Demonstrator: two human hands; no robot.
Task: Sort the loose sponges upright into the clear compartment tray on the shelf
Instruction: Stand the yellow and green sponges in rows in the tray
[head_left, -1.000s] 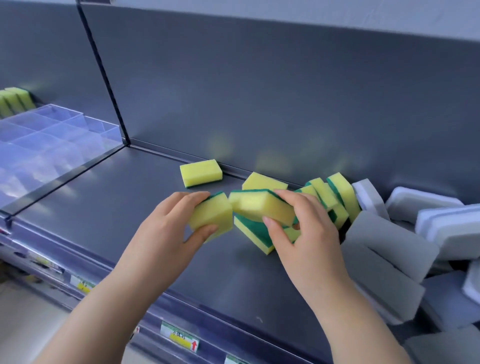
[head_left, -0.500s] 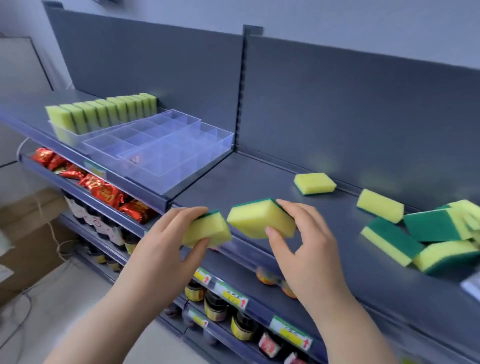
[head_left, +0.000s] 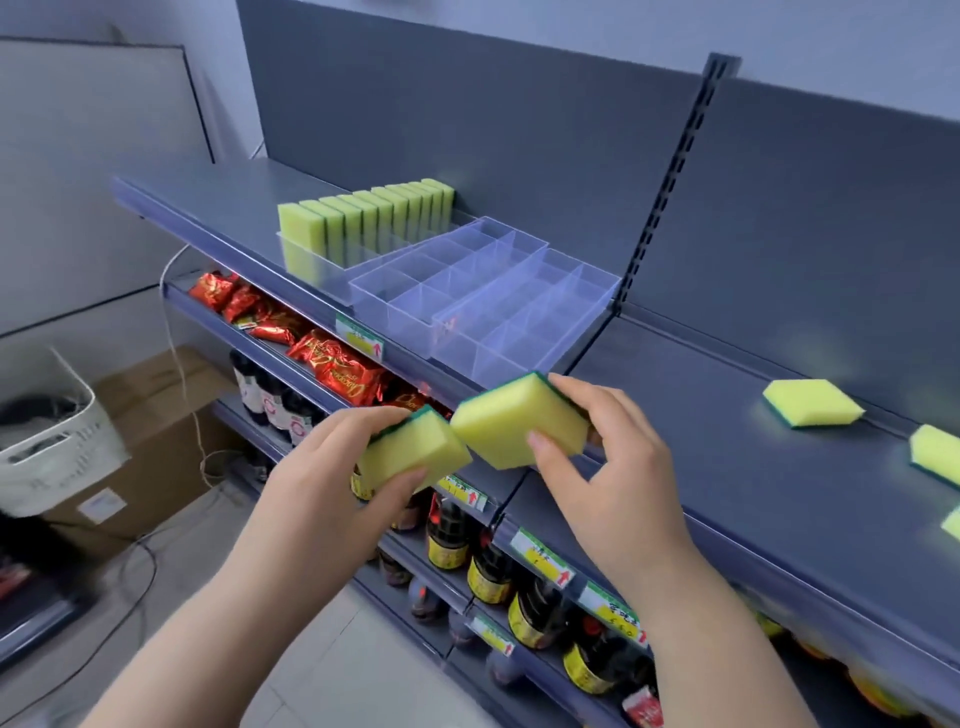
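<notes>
My left hand (head_left: 311, 483) grips a yellow sponge with a green backing (head_left: 410, 457). My right hand (head_left: 618, 478) grips a second, larger-looking yellow sponge (head_left: 514, 421). Both sponges hang side by side in front of the shelf edge, just below and in front of the clear compartment trays (head_left: 483, 291), whose cells show nothing inside. Left of those trays, a row of several yellow sponges (head_left: 363, 218) stands upright in a clear holder. Loose yellow sponges (head_left: 810, 402) lie flat on the shelf to the right.
The grey shelf (head_left: 701, 415) runs right with a slotted upright post (head_left: 670, 176) behind the trays. Below are red snack packets (head_left: 332, 364) and dark bottles (head_left: 535, 608). A white basket (head_left: 47, 436) and cardboard box sit on the floor at left.
The view has swung left from the sponge pile toward the trays. Both hands carried their sponges left along the shelf front, now close under the clear trays.
</notes>
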